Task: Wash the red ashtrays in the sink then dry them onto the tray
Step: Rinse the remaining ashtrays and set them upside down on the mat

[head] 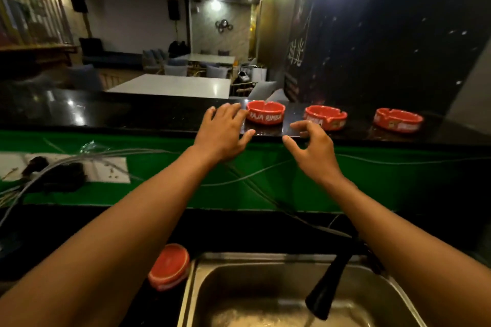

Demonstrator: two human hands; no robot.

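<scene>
Three red ashtrays stand in a row on the raised black counter: a left ashtray [265, 112], a middle ashtray [325, 116] and a right ashtray [398, 120]. My left hand [222, 133] reaches over the counter edge, fingers spread, its tips just left of the left ashtray. My right hand [313, 148] hovers open in front of the middle ashtray, holding nothing. Below me is the steel sink [196, 297] with a black faucet [329, 287] over it. Another red ashtray [169, 266] lies upside down beside the sink's left rim.
A green wall panel [164, 175] with loose cables runs between the counter and the sink. A white sheet with dark clutter [55, 170] sits at the left. White tables and cushioned seats fill the room beyond the counter. A dark wall rises at the right.
</scene>
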